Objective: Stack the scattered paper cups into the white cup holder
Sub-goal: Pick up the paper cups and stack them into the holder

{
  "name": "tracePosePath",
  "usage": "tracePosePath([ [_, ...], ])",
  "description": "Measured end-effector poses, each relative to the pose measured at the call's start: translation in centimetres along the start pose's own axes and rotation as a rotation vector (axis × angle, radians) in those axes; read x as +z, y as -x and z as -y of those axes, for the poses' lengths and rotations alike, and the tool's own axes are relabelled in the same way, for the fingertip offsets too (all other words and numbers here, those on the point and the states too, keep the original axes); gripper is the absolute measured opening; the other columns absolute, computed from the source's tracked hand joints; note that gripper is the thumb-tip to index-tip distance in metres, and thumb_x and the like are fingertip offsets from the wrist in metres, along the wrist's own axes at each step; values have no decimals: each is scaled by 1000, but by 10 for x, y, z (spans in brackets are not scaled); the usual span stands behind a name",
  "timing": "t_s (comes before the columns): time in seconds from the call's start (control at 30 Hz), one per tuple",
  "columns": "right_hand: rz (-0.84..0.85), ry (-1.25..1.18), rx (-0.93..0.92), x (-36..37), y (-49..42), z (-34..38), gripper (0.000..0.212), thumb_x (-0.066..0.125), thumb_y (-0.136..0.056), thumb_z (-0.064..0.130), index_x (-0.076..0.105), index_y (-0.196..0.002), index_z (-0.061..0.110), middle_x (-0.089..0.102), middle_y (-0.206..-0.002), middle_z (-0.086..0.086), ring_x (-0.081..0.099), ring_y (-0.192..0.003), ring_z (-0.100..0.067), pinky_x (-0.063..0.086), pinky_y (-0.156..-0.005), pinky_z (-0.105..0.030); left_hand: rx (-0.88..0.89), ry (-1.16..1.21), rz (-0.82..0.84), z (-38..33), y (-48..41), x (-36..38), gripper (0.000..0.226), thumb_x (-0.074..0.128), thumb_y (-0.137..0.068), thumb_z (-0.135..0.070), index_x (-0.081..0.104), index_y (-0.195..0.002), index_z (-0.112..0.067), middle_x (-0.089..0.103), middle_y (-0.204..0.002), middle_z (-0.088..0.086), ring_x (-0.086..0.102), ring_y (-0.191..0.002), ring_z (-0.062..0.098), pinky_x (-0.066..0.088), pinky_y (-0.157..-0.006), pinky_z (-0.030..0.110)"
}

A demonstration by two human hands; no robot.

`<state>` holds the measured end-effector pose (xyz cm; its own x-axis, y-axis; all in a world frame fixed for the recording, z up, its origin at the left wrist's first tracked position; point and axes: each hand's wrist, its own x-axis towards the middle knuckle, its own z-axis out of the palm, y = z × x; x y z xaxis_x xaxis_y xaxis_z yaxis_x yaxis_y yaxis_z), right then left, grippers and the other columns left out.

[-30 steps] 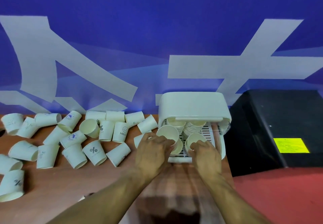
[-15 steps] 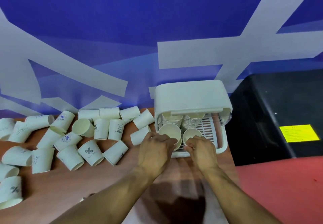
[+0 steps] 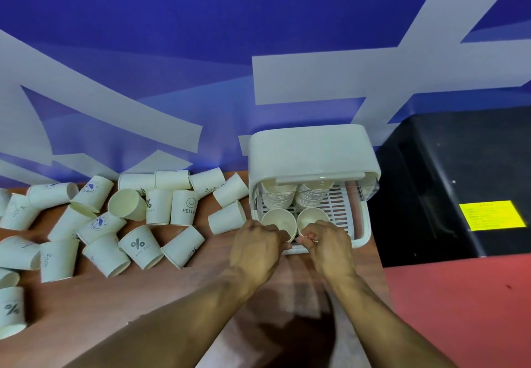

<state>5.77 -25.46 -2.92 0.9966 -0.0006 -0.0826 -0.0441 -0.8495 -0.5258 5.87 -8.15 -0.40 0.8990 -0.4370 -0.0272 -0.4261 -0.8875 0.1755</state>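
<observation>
Your left hand (image 3: 257, 249) gripped a cup (image 3: 278, 221) and your right hand (image 3: 329, 248) pinched a second cup (image 3: 313, 218), both just beyond your fingers inside the holder (image 3: 313, 152). Loose cups (image 3: 138, 247) lay on the tabletop (image 3: 143, 310) to your left.

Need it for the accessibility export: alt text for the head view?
Left hand and right hand each grip a paper cup, left cup and right cup, at the open front of the white cup holder, before two cup stacks inside. Many loose cups lie scattered on the brown table to the left.

Event stand: printed banner backdrop (image 3: 178, 28)
</observation>
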Motion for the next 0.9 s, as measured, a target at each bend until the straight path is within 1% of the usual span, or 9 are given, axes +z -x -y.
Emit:
tracePosePath([
  [0.17, 14, -13, 16, 2, -1, 0, 12, 80, -73, 29, 70, -71, 23, 62, -69, 6, 57, -69, -16, 40, -59, -30, -39, -7, 80, 0, -3, 5, 30, 44, -99, -37, 68, -86, -24, 70, -86, 2, 60, -75, 27, 36, -76, 31],
  [0.37, 12, -16, 34, 2, -1, 0, 14, 81, -72, 29, 69, -70, 21, 60, -67, 7, 56, -67, -15, 41, -59, -29, -93, -3, 134, -3, -5, 8, 26, 42, -101, -36, 65, -93, -27, 68, -94, -1, 63, -85, 22, 31, -80, 31],
  [0.43, 20, 11, 34, 1, -2, 2, 14, 80, -73, 31, 70, -72, 21, 62, -70, 6, 58, -69, -16, 37, -59, -28, -108, 15, 144, -3, -6, 7, 24, 43, -101, -37, 64, -95, -27, 68, -97, -1, 63, -89, 22, 32, -83, 31],
  [0.5, 51, 67, 27, -1, -2, 4, 16, 78, -76, 34, 71, -79, 20, 65, -77, 3, 60, -75, -19, 35, -61, -28, -115, 79, 143, -2, -4, 6, 23, 46, -100, -39, 65, -105, -28, 67, -107, -3, 62, -100, 22, 34, -86, 32],
  [0.57, 65, 98, 32, -3, -1, 5, 22, 77, -77, 36, 72, -90, 19, 67, -86, 1, 62, -82, -21, 39, -64, -28, -116, 183, 103, 0, 4, 5, 30, 52, -96, -42, 61, -123, -31, 60, -124, -6, 56, -112, 21, 38, -91, 33],
  [0.6, 56, 96, 38, -5, 1, 7, 27, 78, -76, 36, 72, -95, 18, 67, -90, 0, 62, -86, -23, 43, -67, -29, -109, 229, 54, 3, 11, 4, 36, 56, -93, -43, 58, -128, -31, 56, -128, -7, 55, -113, 21, 40, -91, 34],
  [0.7, -17, 107, -10, -9, 13, 18, 41, 84, -69, 32, 71, -101, 12, 67, -96, -4, 60, -91, -27, 46, -72, -32, -146, 304, -97, 17, 39, -4, 42, 64, -86, -46, 60, -125, -29, 54, -127, -5, 58, -101, 22, 49, -79, 35],
  [0.8, -124, 81, -129, -12, 33, 37, 43, 88, -63, 25, 70, -98, 10, 65, -96, -5, 58, -88, -28, 47, -74, -32, -235, 375, -163, 40, 80, -12, 43, 61, -86, -48, 60, -125, -30, 55, -124, -5, 59, -101, 19, 52, -81, 35],
  [0.9, -117, 34, -169, -9, 56, 64, 40, 85, -68, 26, 69, -102, 13, 64, -98, -3, 57, -92, -25, 46, -78, -31, -325, 340, -168, 64, 127, -17, 39, 61, -88, -49, 62, -123, -31, 55, -123, -7, 58, -103, 15, 51, -82, 31],
])
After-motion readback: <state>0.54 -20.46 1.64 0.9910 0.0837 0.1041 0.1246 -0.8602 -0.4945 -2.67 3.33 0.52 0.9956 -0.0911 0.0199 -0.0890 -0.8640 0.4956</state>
